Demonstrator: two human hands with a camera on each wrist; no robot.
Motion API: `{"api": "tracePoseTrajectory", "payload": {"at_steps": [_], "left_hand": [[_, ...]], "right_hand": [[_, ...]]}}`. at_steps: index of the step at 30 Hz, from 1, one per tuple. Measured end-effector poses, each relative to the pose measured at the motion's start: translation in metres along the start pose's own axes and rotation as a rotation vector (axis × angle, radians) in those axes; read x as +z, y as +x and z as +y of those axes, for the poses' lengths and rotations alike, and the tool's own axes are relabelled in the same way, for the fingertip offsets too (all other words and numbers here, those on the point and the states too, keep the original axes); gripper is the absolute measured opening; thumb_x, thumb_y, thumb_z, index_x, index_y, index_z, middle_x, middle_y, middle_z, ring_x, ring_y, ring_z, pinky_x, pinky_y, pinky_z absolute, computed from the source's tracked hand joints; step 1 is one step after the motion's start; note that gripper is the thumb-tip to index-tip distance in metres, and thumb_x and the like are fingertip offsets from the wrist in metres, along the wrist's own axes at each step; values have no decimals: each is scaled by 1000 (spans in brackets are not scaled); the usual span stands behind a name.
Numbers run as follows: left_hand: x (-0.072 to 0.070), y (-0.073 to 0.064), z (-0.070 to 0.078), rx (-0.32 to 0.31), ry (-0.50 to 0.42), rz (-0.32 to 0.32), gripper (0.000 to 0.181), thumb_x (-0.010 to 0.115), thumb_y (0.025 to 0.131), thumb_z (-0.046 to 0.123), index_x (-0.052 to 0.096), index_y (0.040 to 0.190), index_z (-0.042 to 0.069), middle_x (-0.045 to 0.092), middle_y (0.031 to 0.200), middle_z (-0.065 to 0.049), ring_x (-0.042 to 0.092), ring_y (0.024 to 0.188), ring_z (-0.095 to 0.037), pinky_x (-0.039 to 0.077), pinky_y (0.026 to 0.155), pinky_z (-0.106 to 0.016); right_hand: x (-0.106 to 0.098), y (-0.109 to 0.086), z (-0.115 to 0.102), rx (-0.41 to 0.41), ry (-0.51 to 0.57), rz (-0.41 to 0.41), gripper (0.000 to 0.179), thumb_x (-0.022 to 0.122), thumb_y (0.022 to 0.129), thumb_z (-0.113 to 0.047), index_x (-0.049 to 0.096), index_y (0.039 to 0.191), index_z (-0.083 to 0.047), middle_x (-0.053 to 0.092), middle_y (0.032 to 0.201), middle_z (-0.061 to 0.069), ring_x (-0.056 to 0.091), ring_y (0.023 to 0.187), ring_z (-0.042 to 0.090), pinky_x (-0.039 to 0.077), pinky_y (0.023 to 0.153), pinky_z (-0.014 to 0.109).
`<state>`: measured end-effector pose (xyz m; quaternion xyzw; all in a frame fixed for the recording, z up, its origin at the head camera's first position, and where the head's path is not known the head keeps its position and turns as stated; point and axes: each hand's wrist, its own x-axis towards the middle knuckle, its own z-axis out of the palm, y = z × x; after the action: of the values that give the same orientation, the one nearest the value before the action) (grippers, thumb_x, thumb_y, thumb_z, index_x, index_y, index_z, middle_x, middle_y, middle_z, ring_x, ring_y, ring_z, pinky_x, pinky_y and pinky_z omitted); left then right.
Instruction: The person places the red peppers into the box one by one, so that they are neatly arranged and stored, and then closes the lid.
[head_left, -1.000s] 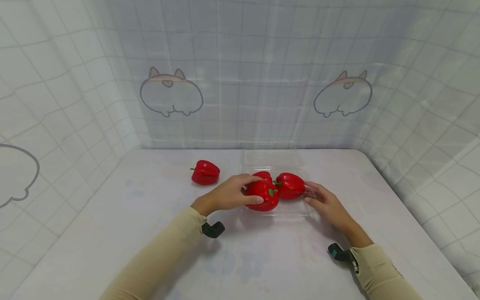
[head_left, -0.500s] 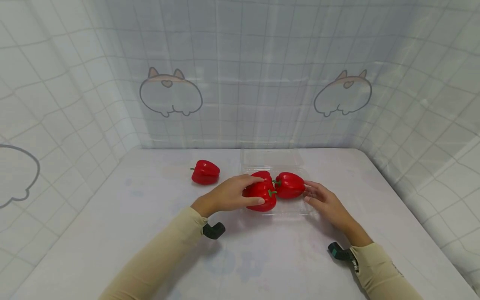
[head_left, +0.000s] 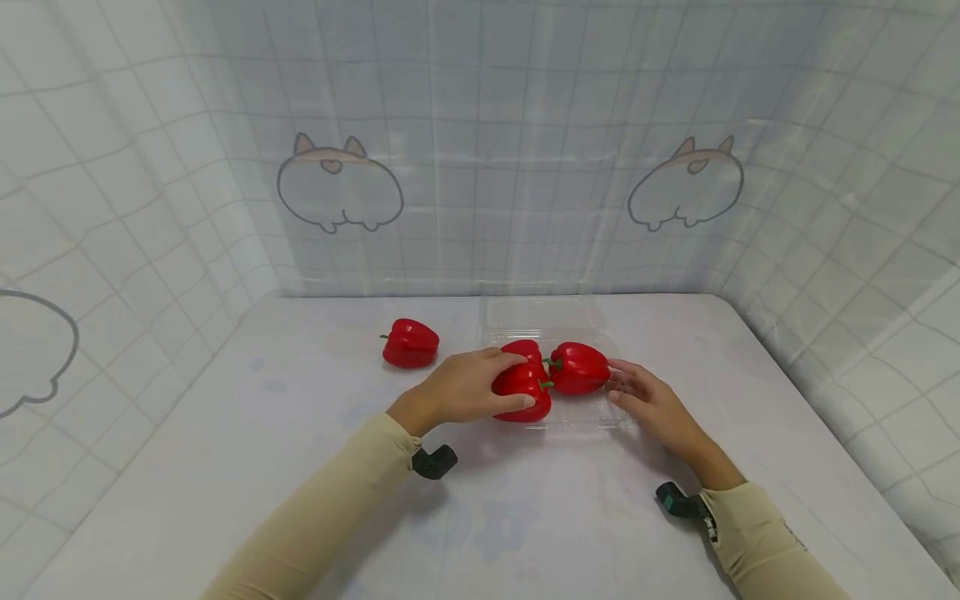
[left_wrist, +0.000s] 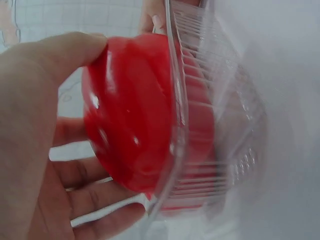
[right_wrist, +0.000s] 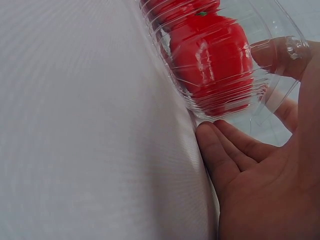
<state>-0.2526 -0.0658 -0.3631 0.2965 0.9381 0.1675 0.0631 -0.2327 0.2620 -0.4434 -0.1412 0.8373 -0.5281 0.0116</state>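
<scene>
My left hand grips a red bell pepper at the front left of a clear plastic container. In the left wrist view, the thumb lies on one side of this pepper, with other fingers spread across from it. A second bell pepper sits just behind, partly hidden. To the right, a third bell pepper lies on its side with its green stem pointing left. My right hand rests at the container's right end, its fairly straight fingers touching the outside of the ribbed wall.
Another red bell pepper lies on the table left of the container. The container's open lid lies flat toward the back. Grid-patterned curtains enclose the back and both sides.
The left hand has turned the gripped bell pepper slightly and moved it a little left, against the one behind it. The right hand stays in place.
</scene>
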Motion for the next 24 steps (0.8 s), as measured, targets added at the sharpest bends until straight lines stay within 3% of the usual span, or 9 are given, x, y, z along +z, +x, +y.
{"api": "tracePoseTrajectory", "payload": {"at_steps": [11,17,24], "left_hand": [[1,2,1,-2,56,-17,75,64,87,63,50,148,22,57,136,-3,56,114,-21,54,86,-37],[-1,3,1,12,11,-32,77,65,87,62,47,151,24,52,145,-5,54,122,-24,55,87,-39],[-4,3,1,64,-53,-32,71,68,88,57,47,150,29,51,139,1,52,120,-16,56,85,-34]], "right_hand": [[1,2,2,0,-10,-1,57,63,100,-23,41,152,-15,51,146,16,51,133,35,47,102,48],[1,2,3,-8,-28,4,57,62,100,-23,40,152,-14,51,146,18,50,132,37,47,102,47],[0,0,-1,-11,-9,1,57,62,100,-20,40,152,-13,50,146,18,50,133,36,46,103,48]]}}
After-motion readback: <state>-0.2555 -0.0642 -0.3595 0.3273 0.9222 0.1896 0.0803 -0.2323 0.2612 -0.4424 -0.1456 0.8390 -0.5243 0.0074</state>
